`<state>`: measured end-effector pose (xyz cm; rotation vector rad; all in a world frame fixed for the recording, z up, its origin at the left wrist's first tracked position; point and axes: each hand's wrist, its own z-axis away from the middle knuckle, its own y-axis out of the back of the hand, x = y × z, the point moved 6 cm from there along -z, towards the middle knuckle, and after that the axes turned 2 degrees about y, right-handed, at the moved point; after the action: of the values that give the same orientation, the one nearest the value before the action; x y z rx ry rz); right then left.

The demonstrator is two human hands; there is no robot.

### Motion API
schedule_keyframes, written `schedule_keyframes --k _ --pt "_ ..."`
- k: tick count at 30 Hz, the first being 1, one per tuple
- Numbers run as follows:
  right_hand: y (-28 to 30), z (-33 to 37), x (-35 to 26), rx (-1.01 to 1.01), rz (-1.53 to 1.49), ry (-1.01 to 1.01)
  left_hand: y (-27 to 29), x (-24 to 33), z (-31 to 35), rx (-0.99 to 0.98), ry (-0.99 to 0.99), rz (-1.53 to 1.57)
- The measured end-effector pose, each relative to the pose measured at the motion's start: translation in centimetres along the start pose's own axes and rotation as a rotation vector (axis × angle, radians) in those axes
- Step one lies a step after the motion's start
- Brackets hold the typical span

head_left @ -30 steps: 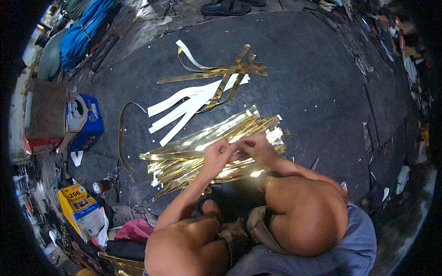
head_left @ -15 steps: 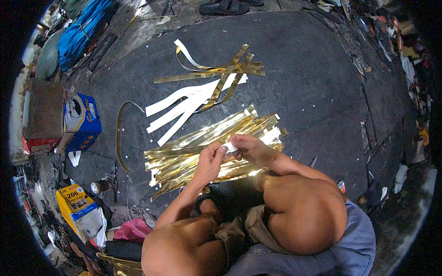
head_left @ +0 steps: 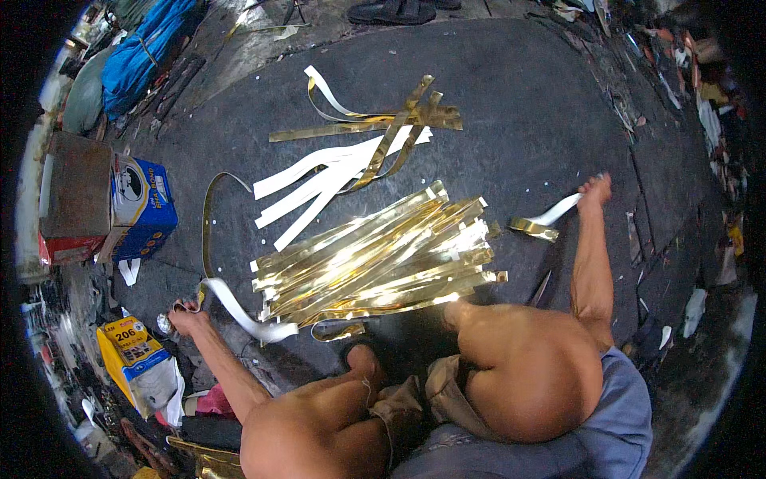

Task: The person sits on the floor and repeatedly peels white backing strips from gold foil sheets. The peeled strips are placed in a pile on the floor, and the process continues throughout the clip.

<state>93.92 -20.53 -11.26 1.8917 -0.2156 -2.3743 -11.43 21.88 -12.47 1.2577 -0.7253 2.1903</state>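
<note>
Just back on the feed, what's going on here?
A person is at work over a dark floor. The right hand holds a curling white-and-gold strip; the left hand, far out on the other side, appears to hold a white strip. A pile of gold strips lies between them, with loose white strips farther off.

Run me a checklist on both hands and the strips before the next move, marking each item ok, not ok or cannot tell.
1. Hands apart: ok. The bare left hand and bare right hand are out on opposite sides.
2. Right grip: ok. The fingers pinch one end of a curled, white-backed gold strip.
3. Left grip: cannot tell. A long, wavy white strip curves up to the hand, but the fingertips are unclear.
4. Pile squared up: not ok. The shiny gold foil-like strips lie at differing angles, ends uneven.
5. White sides uncovered: not ok. Dull gold flat strips cross the flat white strips.
</note>
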Motion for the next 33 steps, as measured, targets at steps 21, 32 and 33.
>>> schedule_keyframes --k 21,32,33 --pt "-27.0 45.4 1.4 -1.333 0.782 0.271 -19.7 -13.0 36.0 -1.172 -0.041 -0.897" --pt "-25.1 52.7 -2.9 -1.656 -0.096 -0.502 -21.4 -11.6 38.6 -1.329 0.301 -0.448" --pt "-25.1 52.5 -2.7 -1.629 -0.085 -0.505 -21.4 -11.7 38.3 -1.329 0.310 -0.453"
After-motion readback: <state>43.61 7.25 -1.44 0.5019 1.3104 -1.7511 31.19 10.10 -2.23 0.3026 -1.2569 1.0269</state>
